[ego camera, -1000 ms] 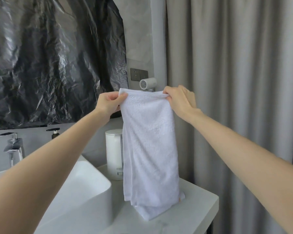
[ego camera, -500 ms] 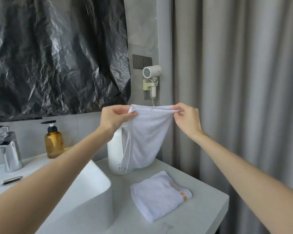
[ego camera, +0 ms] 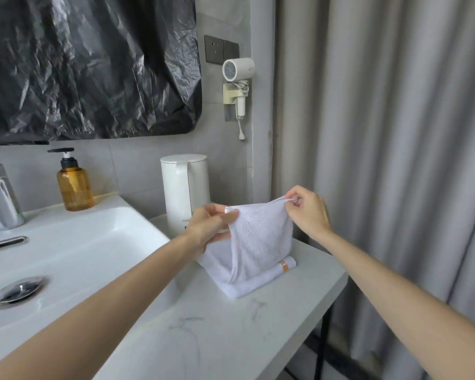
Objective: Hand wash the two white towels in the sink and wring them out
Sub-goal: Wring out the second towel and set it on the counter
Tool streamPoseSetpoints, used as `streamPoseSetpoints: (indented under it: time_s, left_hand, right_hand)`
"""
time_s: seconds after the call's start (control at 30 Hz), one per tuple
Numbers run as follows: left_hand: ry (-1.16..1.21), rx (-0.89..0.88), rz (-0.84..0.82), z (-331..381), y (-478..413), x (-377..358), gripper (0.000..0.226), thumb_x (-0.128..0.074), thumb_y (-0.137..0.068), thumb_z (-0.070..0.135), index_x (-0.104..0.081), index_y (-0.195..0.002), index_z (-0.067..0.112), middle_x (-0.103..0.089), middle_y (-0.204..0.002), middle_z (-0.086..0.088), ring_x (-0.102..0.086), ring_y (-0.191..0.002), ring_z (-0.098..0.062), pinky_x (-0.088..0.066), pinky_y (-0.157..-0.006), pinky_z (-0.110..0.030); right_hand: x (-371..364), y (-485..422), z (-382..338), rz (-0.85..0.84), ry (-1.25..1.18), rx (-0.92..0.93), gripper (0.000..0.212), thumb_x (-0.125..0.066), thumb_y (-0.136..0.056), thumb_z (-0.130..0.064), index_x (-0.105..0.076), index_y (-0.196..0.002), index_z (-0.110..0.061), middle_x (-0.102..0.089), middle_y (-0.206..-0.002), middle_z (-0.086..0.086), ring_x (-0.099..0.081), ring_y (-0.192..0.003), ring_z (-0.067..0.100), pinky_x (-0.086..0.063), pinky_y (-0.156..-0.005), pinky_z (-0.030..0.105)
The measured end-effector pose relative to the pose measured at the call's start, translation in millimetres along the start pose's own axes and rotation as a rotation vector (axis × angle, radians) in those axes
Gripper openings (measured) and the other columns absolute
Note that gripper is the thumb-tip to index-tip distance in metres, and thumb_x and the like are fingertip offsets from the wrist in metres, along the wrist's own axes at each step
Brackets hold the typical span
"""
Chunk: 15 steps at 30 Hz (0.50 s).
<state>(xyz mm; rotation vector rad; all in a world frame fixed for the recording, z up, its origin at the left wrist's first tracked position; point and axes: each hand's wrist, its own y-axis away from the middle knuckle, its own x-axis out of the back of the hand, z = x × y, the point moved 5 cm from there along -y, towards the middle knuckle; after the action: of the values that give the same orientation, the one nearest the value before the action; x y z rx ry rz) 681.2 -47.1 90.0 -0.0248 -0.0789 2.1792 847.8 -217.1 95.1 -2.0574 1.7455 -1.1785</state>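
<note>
I hold a white towel [ego camera: 259, 237] by its top edge, just above the counter to the right of the sink. My left hand [ego camera: 210, 224] pinches its left corner and my right hand [ego camera: 307, 211] pinches its right corner. The towel hangs folded and its lower end touches a second white towel [ego camera: 258, 282], which lies folded flat on the counter with an orange tag at its right end. The white sink [ego camera: 80, 242] is on the left, its basin dry-looking with the drain [ego camera: 18, 292] near the front.
A chrome tap [ego camera: 0, 196] and an amber soap bottle [ego camera: 73, 182] stand behind the sink. A white kettle [ego camera: 184, 193] stands at the back of the marble counter [ego camera: 217, 333]. A hair dryer [ego camera: 237, 71] hangs on the wall. Grey curtain [ego camera: 395, 160] on the right.
Both hands have lowered the held towel from chest height to just above the counter, so its bottom now rests on the folded towel. The view has tilted down.
</note>
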Motion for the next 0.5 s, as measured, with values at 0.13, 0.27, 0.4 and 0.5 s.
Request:
streamPoseSetpoints:
  time_s: [0.13, 0.27, 0.4, 0.5]
  left_hand:
    - [-0.075, 0.026, 0.168, -30.6, -35.5, 21.3, 0.016, -0.067, -0.091, 0.013, -0.053, -0.084, 0.015, -0.060, -0.096, -0.008, -0.062, -0.083, -0.019, -0.058, -0.073, -0.031]
    - [-0.234, 0.058, 0.399, -55.3, -64.3, 43.1, 0.012, -0.057, -0.094, 0.014, -0.048, -0.085, 0.015, -0.059, -0.099, -0.015, -0.056, -0.073, -0.022, -0.055, -0.080, -0.040]
    - [-0.337, 0.103, 0.390, -84.2, -82.0, 48.9, 0.025, -0.050, -0.097, 0.012, -0.048, -0.122, 0.010, -0.056, -0.126, -0.025, -0.058, -0.104, -0.035, -0.047, -0.091, -0.037]
    - [-0.599, 0.091, 0.247, -96.3, -81.5, 37.5, 0.053, -0.057, -0.095, 0.022, -0.037, -0.143, 0.012, -0.038, -0.143, -0.022, -0.042, -0.131, -0.033, -0.036, -0.109, -0.036]
  right_hand:
    - [-43.9, -15.4, 9.5, -0.209, -0.041, -0.020, 0.019, -0.055, -0.080, -0.004, -0.064, -0.083, -0.020, -0.069, -0.083, 0.004, -0.059, -0.077, 0.019, -0.040, -0.059, 0.017]
    - [-97.1, -29.4, 14.1, -0.332, -0.080, -0.027, 0.029, -0.048, -0.081, 0.004, -0.063, -0.088, -0.021, -0.068, -0.090, 0.003, -0.056, -0.080, 0.015, -0.038, -0.066, 0.020]
    - [-135.7, -24.6, 21.3, -0.488, -0.119, -0.045, 0.046, -0.045, -0.083, 0.013, -0.056, -0.120, -0.012, -0.063, -0.118, 0.001, -0.055, -0.100, 0.013, -0.041, -0.068, 0.011]
    - [-142.4, -22.0, 30.6, -0.537, -0.109, -0.045, 0.045, -0.047, -0.086, 0.009, -0.054, -0.124, -0.014, -0.057, -0.126, -0.003, -0.054, -0.115, 0.014, -0.048, -0.089, 0.024]
